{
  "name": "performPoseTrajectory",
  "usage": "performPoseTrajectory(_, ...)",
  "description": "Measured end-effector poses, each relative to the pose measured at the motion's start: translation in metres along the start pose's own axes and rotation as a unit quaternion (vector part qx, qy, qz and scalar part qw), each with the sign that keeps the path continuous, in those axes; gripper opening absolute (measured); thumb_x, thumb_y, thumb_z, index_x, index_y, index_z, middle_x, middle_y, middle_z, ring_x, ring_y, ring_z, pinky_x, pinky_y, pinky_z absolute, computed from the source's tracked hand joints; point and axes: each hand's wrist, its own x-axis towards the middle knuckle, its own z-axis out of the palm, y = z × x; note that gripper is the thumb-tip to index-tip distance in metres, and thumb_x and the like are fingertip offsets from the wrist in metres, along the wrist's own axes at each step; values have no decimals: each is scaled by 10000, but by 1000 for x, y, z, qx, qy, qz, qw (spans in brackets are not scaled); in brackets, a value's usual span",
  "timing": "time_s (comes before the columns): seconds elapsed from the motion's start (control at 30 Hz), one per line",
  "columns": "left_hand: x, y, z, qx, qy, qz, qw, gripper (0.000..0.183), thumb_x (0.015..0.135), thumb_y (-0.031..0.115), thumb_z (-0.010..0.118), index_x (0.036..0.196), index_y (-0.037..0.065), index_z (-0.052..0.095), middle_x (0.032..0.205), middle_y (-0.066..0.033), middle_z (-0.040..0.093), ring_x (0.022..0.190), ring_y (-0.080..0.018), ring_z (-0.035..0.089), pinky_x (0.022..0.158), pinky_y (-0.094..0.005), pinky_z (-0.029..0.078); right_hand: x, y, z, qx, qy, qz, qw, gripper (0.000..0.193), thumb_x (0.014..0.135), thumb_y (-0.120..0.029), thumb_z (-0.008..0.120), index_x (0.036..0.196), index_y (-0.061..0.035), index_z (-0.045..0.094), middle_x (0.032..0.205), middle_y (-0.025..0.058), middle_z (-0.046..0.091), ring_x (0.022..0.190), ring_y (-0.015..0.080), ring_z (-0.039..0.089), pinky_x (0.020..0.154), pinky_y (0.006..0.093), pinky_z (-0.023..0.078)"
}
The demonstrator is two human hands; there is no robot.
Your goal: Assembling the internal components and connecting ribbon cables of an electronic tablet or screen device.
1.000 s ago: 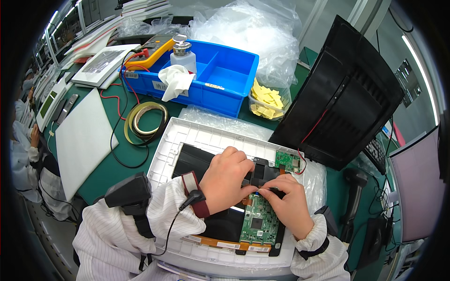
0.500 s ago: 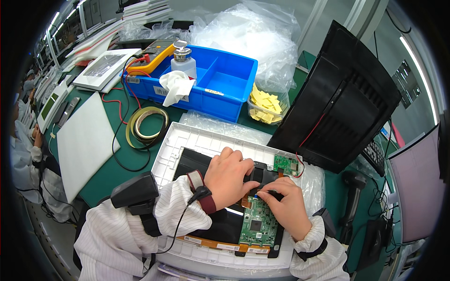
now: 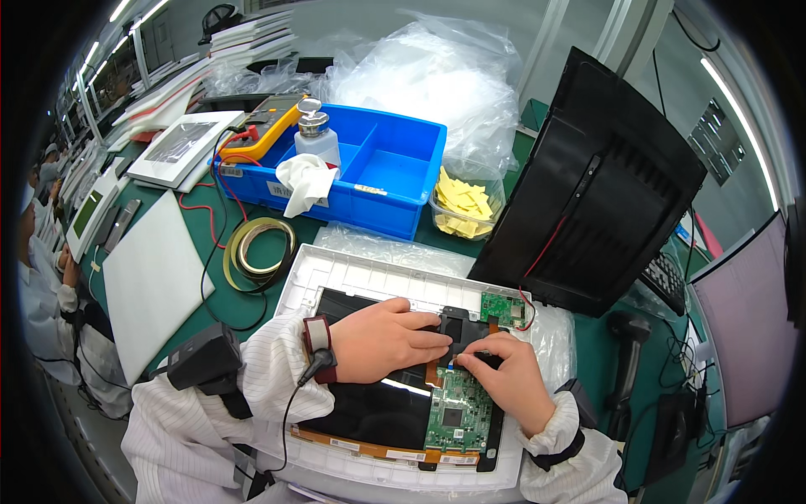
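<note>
My left hand [image 3: 389,343] lies palm down on the black display panel [image 3: 378,407], fingers stretched toward the right and nothing in its grip. Thumb and forefinger of my right hand [image 3: 509,376] are pinched together at the upper edge of a green circuit board [image 3: 458,410]. A small blue tab [image 3: 451,364] shows right at those fingertips; what they hold is too small to make out. Beside the tab, a brown ribbon cable [image 3: 434,375] runs onto the board. The panel sits in a white plastic housing [image 3: 386,273]. A smaller green board [image 3: 501,309] is at its upper right corner.
A black cover [image 3: 596,185] stands tilted at the right, joined by a red wire. Behind the housing are a blue bin [image 3: 401,172] with a pump bottle [image 3: 317,144], a tub of yellow slips [image 3: 464,206] and tape rolls [image 3: 259,252]. A barcode scanner [image 3: 625,353] stands at right.
My left hand has flattened and shifted left, its fingers drawn away from the right hand's fingertips. My right hand keeps its pinch at the board's upper edge. The view has shifted slightly.
</note>
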Motion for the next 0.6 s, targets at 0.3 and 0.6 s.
performPoseTrajectory(0.3, 12, -9, -2, 42, -21, 2, 999, 516, 728, 120, 514, 1239, 115, 449, 1270, -18, 435, 1180, -179, 364, 857, -303, 343, 1, -3, -3, 14, -20, 26, 999, 118, 687, -125, 691, 748, -30, 658, 686, 98, 598, 662, 211, 544, 581, 297, 419)
performPoseTrajectory(0.6, 11, -25, -3, -5, -30, 59, 998, 495, 736, 117, 512, 1215, 234, 466, 1292, -36, 404, 1177, -197, 375, 867, -333, 350, 3, -5, -9, 32, -44, 47, 997, 105, 686, -106, 692, 750, -29, 660, 690, 84, 604, 702, 202, 552, 624, 292, 424)
